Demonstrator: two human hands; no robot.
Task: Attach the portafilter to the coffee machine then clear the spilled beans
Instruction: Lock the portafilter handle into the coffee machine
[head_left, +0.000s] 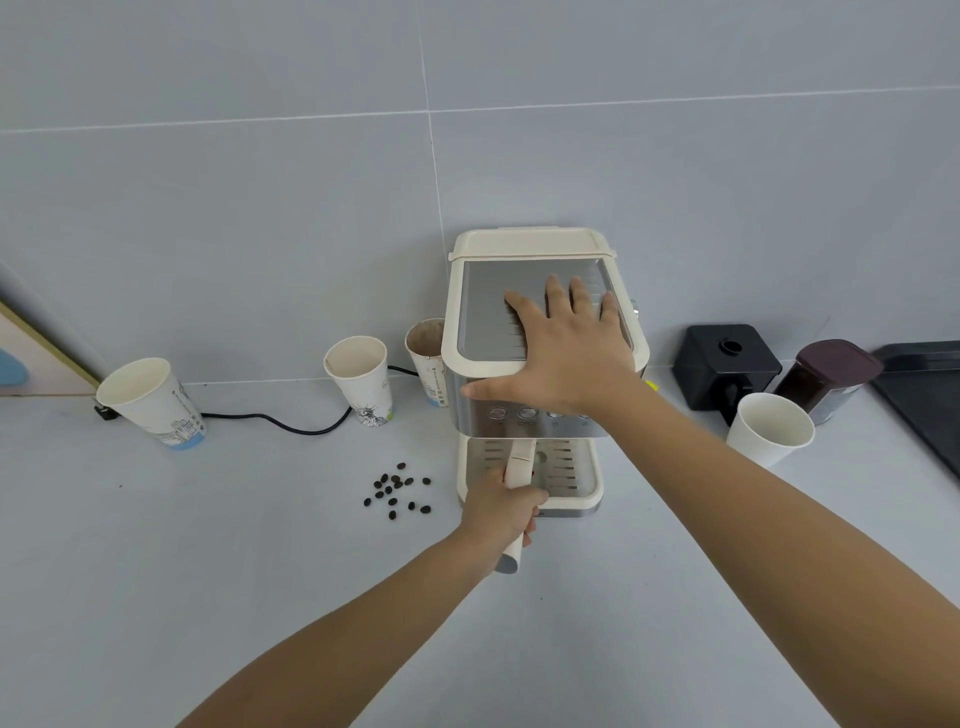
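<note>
Gripping portafilter handle (519, 467), left hand (501, 512) closed; right hand (563, 345) open, flat on coffee machine (467, 332).

Kitchen-like coffee corner: grey tiled wall (260, 182), coffee machine (545, 332), 4 paper cups (358, 379).

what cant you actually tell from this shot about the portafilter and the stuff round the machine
- Portafilter basket and its lock: hidden under the coffee machine overhang, head view; the left hand covers the handle's middle.
- Some front buttons: covered by the right hand.
- Brown-stained cup: half behind the machine.
- Black tray: cut off by the right edge.
- Spilled beans: exact count too small to tell.
</note>
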